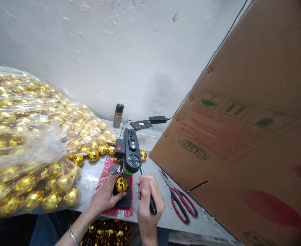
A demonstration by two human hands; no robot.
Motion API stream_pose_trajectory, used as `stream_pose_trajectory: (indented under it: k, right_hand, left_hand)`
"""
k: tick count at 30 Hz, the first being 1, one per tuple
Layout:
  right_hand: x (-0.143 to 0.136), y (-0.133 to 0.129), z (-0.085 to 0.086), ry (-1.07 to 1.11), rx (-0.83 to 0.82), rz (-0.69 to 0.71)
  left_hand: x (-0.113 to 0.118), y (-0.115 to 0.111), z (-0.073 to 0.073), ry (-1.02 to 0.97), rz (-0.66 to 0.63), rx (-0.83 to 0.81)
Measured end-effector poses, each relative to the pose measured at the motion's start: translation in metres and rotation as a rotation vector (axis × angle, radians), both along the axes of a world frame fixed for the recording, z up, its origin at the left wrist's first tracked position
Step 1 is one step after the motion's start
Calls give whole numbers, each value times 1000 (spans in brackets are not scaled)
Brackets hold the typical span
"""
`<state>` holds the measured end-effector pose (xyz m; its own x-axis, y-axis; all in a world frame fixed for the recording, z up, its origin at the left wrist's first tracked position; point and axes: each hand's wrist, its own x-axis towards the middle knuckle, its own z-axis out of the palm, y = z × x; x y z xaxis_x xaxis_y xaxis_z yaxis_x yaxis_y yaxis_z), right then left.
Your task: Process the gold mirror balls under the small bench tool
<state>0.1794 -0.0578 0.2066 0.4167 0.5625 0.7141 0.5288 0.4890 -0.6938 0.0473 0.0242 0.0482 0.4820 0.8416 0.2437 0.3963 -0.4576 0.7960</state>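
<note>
My left hand (108, 194) holds a shiny gold mirrored ball (121, 184) between thumb and fingers. The ball sits on the dark base (122, 203) of a small black bench drill press (132, 150), just below its head. What touches the top of the ball is hidden by the head. My right hand (149, 201) is wrapped round the black-gripped lever (153, 206) on the machine's right side. A red plastic sheet (105, 172) lies under the base.
Clear bags of gold balls (32, 136) fill the left. Loose balls (93, 156) lie behind the machine. Red-handled scissors (180, 201) rest at right, beside a large cardboard box (243, 119). A bottle (118, 116), a phone (141, 125) and a power adapter (158, 119) stand along the wall.
</note>
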Motion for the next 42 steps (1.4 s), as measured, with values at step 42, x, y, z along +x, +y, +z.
stream_pose_trajectory:
  k: [42]
  right_hand:
    - [8,2,-71,-92,91,-32]
  left_hand:
    - [2,-3,1,34,-17,-37]
